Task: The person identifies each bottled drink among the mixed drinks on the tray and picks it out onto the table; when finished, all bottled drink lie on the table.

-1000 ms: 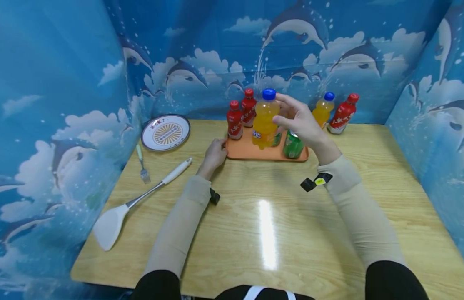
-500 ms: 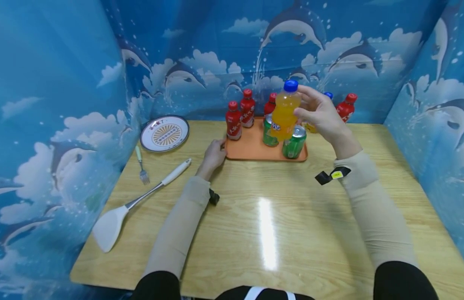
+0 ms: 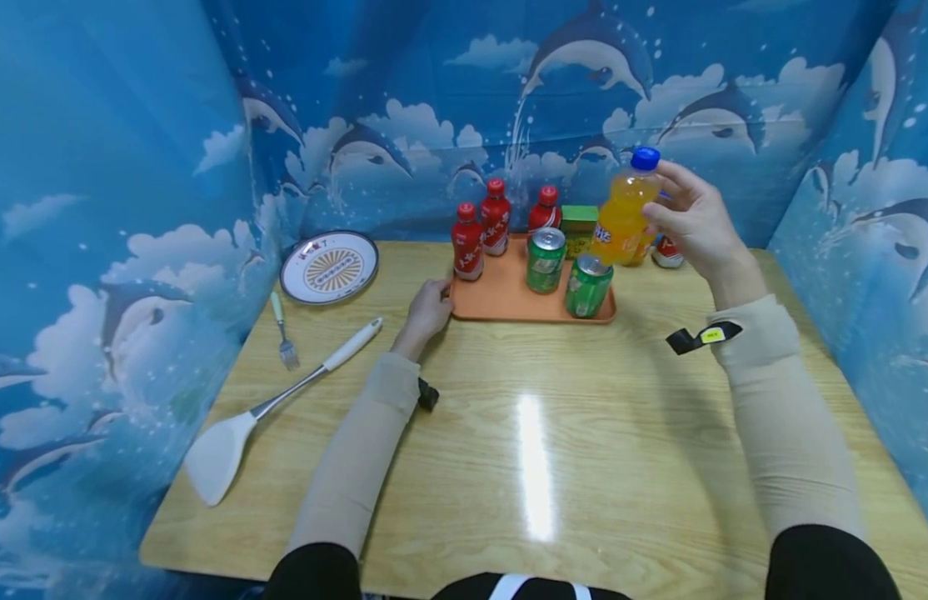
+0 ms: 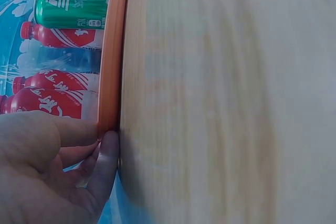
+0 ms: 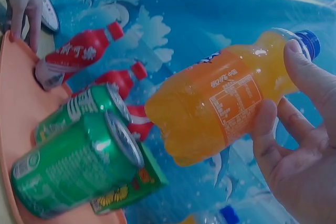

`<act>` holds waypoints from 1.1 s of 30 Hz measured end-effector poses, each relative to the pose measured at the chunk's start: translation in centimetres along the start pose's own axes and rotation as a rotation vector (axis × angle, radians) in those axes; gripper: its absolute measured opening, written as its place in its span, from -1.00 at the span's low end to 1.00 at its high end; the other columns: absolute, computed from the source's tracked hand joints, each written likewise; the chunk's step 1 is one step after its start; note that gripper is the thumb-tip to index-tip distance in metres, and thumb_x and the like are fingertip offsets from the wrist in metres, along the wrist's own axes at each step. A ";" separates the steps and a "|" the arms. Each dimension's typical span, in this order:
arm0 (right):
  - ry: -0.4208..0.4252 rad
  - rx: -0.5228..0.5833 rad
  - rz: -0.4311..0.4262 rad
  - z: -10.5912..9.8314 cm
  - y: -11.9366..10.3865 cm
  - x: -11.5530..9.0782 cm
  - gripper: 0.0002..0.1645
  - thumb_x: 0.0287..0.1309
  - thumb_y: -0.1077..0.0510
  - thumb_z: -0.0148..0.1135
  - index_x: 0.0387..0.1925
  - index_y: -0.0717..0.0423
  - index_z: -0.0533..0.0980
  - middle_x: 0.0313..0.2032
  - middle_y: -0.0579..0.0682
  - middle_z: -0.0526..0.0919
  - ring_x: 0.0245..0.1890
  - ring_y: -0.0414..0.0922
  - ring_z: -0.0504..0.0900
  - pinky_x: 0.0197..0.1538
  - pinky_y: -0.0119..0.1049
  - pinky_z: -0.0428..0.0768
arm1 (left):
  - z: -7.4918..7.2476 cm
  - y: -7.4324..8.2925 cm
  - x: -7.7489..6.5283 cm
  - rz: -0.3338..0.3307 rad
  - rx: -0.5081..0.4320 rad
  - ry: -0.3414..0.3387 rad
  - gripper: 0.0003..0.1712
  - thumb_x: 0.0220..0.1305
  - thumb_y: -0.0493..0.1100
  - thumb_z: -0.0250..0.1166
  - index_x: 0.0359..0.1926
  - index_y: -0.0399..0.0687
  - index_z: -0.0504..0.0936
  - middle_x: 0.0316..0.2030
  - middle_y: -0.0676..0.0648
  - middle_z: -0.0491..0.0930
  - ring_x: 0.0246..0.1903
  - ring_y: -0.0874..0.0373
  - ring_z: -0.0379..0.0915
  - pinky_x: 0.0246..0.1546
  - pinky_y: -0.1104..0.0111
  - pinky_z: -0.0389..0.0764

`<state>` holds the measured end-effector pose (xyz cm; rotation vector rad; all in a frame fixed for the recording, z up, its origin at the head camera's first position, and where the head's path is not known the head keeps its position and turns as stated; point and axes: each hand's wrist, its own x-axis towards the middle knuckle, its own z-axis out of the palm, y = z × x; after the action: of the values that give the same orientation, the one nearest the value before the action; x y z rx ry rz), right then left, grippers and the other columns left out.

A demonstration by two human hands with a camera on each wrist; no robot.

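Orange tray (image 3: 503, 292): one. On it: three red bottles (image 3: 467, 248), two green cans (image 3: 544, 268), one green box (image 3: 580, 225). At or past its right end: two orange-drink bottles (image 3: 621, 218), one more red bottle (image 3: 667, 253), mostly hidden (red total four). Left of it: one plate (image 3: 330, 267), one fork (image 3: 283, 337), one spatula (image 3: 222, 451).

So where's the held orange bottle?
In the head view, the bottle appears right of centre in the right hand, just above the nearer green can.

The right fingers (image 3: 678, 178) hold a bottle (image 3: 625, 212) (blue-capped)
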<state>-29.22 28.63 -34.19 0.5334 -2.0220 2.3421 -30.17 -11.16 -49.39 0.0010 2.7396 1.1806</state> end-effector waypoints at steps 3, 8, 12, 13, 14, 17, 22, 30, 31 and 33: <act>0.068 -0.012 0.038 -1.2 0.3 -0.2 -0.30 0.35 0.32 0.33 0.47 -0.06 0.47 0.29 -0.12 0.61 -0.06 -0.17 0.62 -0.28 -0.47 0.66 | -0.1 0.2 0.1 0.005 0.007 0.004 -0.32 0.48 -0.34 0.10 0.58 -0.17 0.32 0.32 -0.25 0.44 0.37 -0.12 0.40 0.47 0.04 0.42; 0.173 -0.064 0.089 -3.1 1.3 -0.4 -0.24 0.29 0.23 0.42 0.48 -0.11 0.45 0.33 -0.13 0.55 0.03 -0.18 0.58 -0.23 -0.49 0.69 | -0.3 0.4 0.4 0.002 0.000 -0.001 -0.32 0.49 -0.34 0.10 0.58 -0.15 0.32 0.33 -0.25 0.44 0.36 -0.11 0.40 0.45 0.04 0.44; 0.226 -0.080 0.131 -4.3 2.6 -0.5 -0.18 0.27 0.20 0.45 0.52 -0.13 0.40 0.27 -0.15 0.55 0.08 -0.19 0.56 -0.19 -0.47 0.72 | -0.4 0.4 0.4 0.011 -0.010 -0.003 -0.33 0.49 -0.34 0.09 0.59 -0.14 0.31 0.33 -0.26 0.43 0.36 -0.12 0.40 0.44 0.03 0.45; 0.236 -0.080 0.137 -4.5 3.0 -0.6 -0.17 0.26 0.20 0.45 0.53 -0.11 0.39 0.24 -0.15 0.55 0.07 -0.19 0.56 -0.20 -0.47 0.72 | -0.5 0.4 0.4 0.016 -0.006 -0.004 -0.32 0.49 -0.34 0.09 0.59 -0.15 0.31 0.33 -0.26 0.43 0.36 -0.12 0.40 0.44 0.03 0.45; 0.247 -0.079 0.143 -4.7 3.3 -0.7 -0.16 0.26 0.21 0.45 0.53 -0.10 0.38 0.21 -0.16 0.55 0.06 -0.20 0.58 -0.21 -0.47 0.73 | -0.5 0.3 0.3 0.022 -0.002 -0.004 -0.32 0.49 -0.34 0.09 0.59 -0.15 0.31 0.32 -0.27 0.42 0.36 -0.13 0.39 0.45 0.02 0.45; 0.278 -0.092 0.154 -5.1 4.4 -1.0 -0.14 0.23 0.22 0.47 0.52 -0.08 0.39 0.14 -0.19 0.57 0.02 -0.24 0.62 -0.24 -0.47 0.74 | -0.5 0.2 0.1 0.037 0.012 -0.007 -0.32 0.48 -0.35 0.08 0.58 -0.17 0.31 0.32 -0.29 0.43 0.36 -0.13 0.39 0.46 0.03 0.43; 0.311 -0.117 0.180 -5.6 5.8 -1.7 -0.15 0.20 0.21 0.49 0.50 -0.10 0.42 0.13 -0.22 0.58 0.03 -0.28 0.63 -0.20 -0.47 0.75 | -0.1 0.0 -0.1 0.033 -0.007 -0.009 -0.32 0.47 -0.35 0.09 0.58 -0.16 0.33 0.34 -0.29 0.42 0.35 -0.13 0.39 0.44 0.03 0.44; 0.327 -0.261 0.207 -6.0 7.7 -2.4 -0.21 0.26 0.17 0.45 0.48 -0.15 0.43 0.07 -0.30 0.57 0.03 -0.29 0.59 -0.18 -0.51 0.73 | 0.4 -0.3 -0.1 -0.003 -0.017 -0.020 -0.33 0.49 -0.32 0.11 0.58 -0.16 0.31 0.34 -0.25 0.42 0.35 -0.11 0.41 0.44 0.06 0.46; 0.328 -0.271 0.211 -6.0 7.9 -2.4 -0.22 0.26 0.17 0.45 0.48 -0.16 0.43 0.07 -0.31 0.57 0.03 -0.29 0.59 -0.18 -0.52 0.73 | 0.3 -0.3 -0.1 0.000 -0.017 -0.017 -0.33 0.49 -0.32 0.11 0.58 -0.16 0.32 0.33 -0.25 0.43 0.35 -0.11 0.41 0.44 0.06 0.46; 0.326 -0.281 0.214 -5.9 8.2 -2.2 -0.21 0.26 0.16 0.45 0.49 -0.18 0.42 0.08 -0.32 0.57 0.04 -0.28 0.59 -0.17 -0.52 0.73 | 0.1 -0.4 -0.1 0.003 -0.014 -0.008 -0.33 0.49 -0.34 0.11 0.58 -0.16 0.33 0.32 -0.26 0.44 0.34 -0.12 0.41 0.44 0.04 0.46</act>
<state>-30.42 33.34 -43.28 -0.0729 -2.2764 2.0176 -30.06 -11.37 -49.71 0.0081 2.7251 1.1972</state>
